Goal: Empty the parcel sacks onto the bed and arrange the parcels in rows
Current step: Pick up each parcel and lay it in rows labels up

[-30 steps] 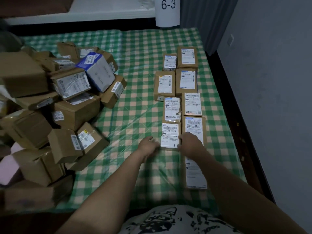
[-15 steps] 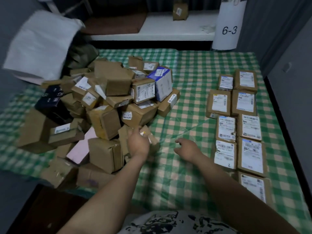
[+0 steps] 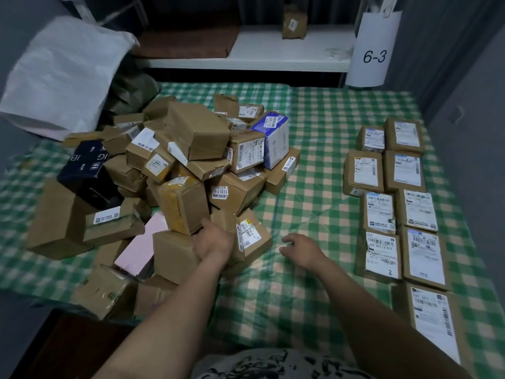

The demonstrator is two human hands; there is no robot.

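Note:
A heap of brown cardboard parcels (image 3: 175, 176) covers the left half of the bed's green checked sheet (image 3: 314, 149). My left hand (image 3: 214, 242) reaches into the heap's near edge and grips the left end of a small labelled brown parcel (image 3: 254, 236); its fingertips are hidden. My right hand (image 3: 300, 248) hovers over bare sheet, fingers loosely curled, holding nothing. Flat parcels (image 3: 401, 209) lie label-up in two neat rows along the right side. A blue and white box (image 3: 274, 138) leans on the heap's right.
A white sack (image 3: 62, 72) slumps at the far left behind the heap. A white post marked 6-3 (image 3: 374, 50) stands at the back right, beside a low shelf (image 3: 273, 56) carrying one parcel (image 3: 293, 24). A grey wall (image 3: 475, 132) runs along the bed's right edge.
Both hands left the arranged rows and swung left with my view. The left hand has gone into the heap and onto the small parcel; the right hand trails over the sheet.

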